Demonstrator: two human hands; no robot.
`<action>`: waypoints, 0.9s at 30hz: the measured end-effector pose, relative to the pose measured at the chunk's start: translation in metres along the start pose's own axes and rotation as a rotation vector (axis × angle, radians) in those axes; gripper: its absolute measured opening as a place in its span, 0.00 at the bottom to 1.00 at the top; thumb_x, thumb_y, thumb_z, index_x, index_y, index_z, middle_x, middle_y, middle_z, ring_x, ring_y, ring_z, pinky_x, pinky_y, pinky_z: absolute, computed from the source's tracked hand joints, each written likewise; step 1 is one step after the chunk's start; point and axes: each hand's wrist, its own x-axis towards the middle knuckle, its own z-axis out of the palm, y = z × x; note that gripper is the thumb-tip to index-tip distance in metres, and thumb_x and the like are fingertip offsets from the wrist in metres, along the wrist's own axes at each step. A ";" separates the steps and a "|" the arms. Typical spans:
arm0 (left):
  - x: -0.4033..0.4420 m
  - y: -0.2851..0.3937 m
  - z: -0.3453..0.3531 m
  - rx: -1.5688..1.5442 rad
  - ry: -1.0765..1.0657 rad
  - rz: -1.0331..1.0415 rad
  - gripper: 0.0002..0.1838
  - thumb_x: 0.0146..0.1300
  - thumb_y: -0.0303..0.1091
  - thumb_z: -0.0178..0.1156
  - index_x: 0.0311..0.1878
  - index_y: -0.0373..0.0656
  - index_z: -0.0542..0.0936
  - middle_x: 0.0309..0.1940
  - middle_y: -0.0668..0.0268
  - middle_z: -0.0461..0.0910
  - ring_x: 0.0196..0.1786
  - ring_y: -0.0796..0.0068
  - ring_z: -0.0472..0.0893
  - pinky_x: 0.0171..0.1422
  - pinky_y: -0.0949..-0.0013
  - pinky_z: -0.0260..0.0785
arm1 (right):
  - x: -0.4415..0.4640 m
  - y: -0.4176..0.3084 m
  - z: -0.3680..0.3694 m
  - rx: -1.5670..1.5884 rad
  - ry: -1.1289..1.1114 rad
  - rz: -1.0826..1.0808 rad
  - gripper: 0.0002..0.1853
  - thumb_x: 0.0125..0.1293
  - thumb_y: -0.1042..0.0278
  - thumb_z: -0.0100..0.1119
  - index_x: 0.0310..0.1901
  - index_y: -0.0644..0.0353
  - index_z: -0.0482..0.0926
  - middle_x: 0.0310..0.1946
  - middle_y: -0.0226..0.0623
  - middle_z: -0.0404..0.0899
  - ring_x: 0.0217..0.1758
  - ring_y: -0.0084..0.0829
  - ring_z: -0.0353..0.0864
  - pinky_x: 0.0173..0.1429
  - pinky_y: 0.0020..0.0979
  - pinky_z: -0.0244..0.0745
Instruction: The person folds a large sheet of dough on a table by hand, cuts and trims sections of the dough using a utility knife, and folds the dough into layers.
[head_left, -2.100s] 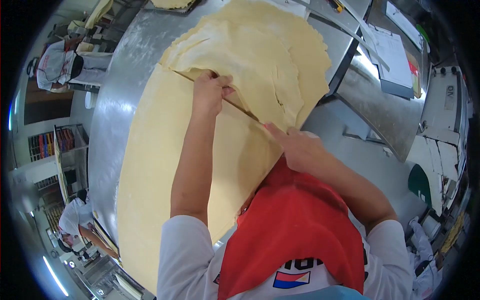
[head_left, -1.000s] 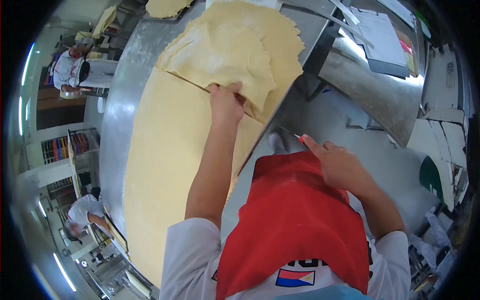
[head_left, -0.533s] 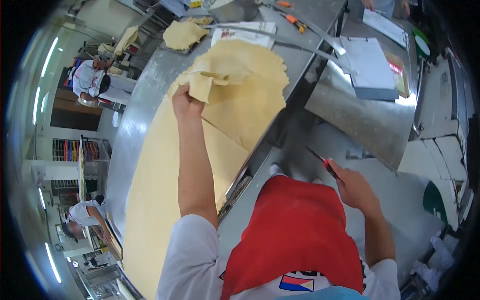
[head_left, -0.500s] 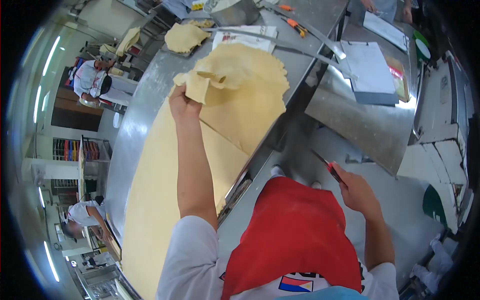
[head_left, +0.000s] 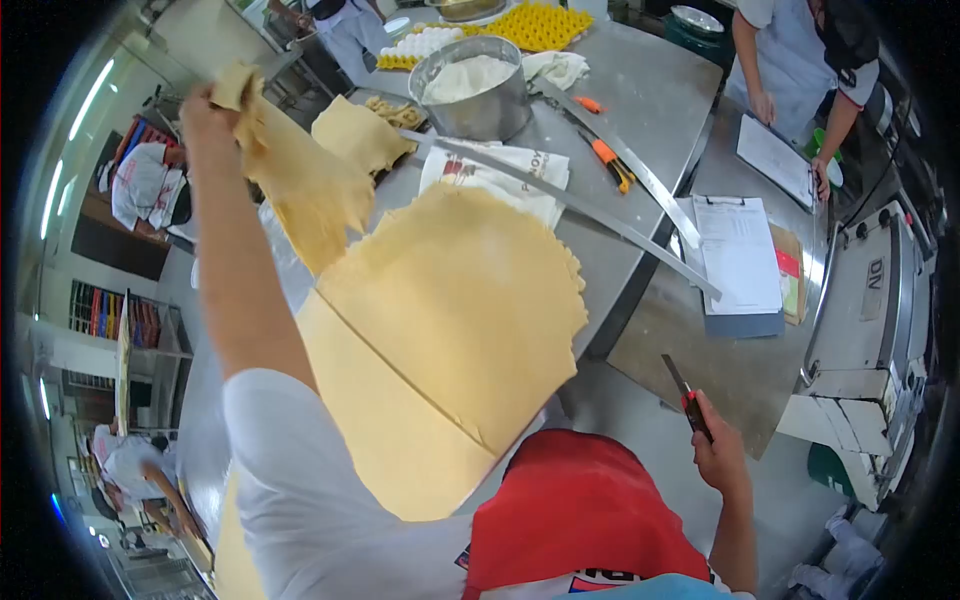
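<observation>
My left hand (head_left: 208, 118) is raised at the far left, closed around the end of a dough strip (head_left: 310, 165) that hangs down towards the table. Below it spreads a large rolled dough sheet (head_left: 470, 270), with a straight cut line across it and a ragged far edge. My right hand (head_left: 718, 450) grips a small knife (head_left: 688, 398) by its red and black handle, blade pointing up and away. The knife is held off the table's near side, apart from the dough.
On the metal table (head_left: 650, 85) stand a pot of white powder (head_left: 470, 90), yellow egg trays (head_left: 540, 27), a dough piece (head_left: 358, 135), long metal rulers (head_left: 570, 198) and a printed cloth (head_left: 490, 175). A clipboard (head_left: 738, 255) lies on the right-hand table; a co-worker (head_left: 790, 60) stands beyond.
My left hand has swung up and left, lifting the dough strip away from the sheet. My right hand still holds the knife. The view has tilted up, showing more of the far table.
</observation>
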 end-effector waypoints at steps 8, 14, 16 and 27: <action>-0.002 0.002 -0.011 0.623 0.185 -0.019 0.12 0.66 0.26 0.59 0.51 0.32 0.77 0.45 0.56 0.82 0.42 0.60 0.85 0.47 0.60 0.84 | 0.041 -0.040 -0.010 -0.083 -0.112 -0.078 0.37 0.64 0.78 0.54 0.77 0.52 0.64 0.60 0.58 0.79 0.60 0.61 0.79 0.62 0.47 0.75; -0.230 -0.127 -0.119 1.025 0.034 -0.207 0.22 0.64 0.41 0.68 0.60 0.44 0.83 0.44 0.69 0.86 0.43 0.73 0.83 0.46 0.66 0.77 | 0.071 -0.008 -0.029 -0.043 -0.191 -0.078 0.36 0.66 0.77 0.53 0.78 0.48 0.65 0.62 0.52 0.79 0.62 0.54 0.80 0.66 0.38 0.72; -0.334 -0.145 -0.120 1.362 -0.040 -0.180 0.21 0.62 0.41 0.70 0.57 0.44 0.86 0.42 0.66 0.88 0.43 0.75 0.83 0.48 0.68 0.75 | 0.089 0.000 -0.030 -0.033 -0.173 -0.198 0.36 0.66 0.76 0.52 0.78 0.47 0.64 0.63 0.51 0.78 0.63 0.53 0.80 0.66 0.36 0.71; -0.696 -0.182 -0.050 1.818 -0.115 -0.271 0.50 0.43 0.43 0.83 0.73 0.48 0.72 0.75 0.52 0.64 0.75 0.42 0.63 0.77 0.46 0.61 | 0.206 -0.120 0.086 -0.482 0.049 -0.993 0.31 0.67 0.66 0.60 0.72 0.37 0.72 0.45 0.38 0.75 0.48 0.43 0.80 0.52 0.44 0.78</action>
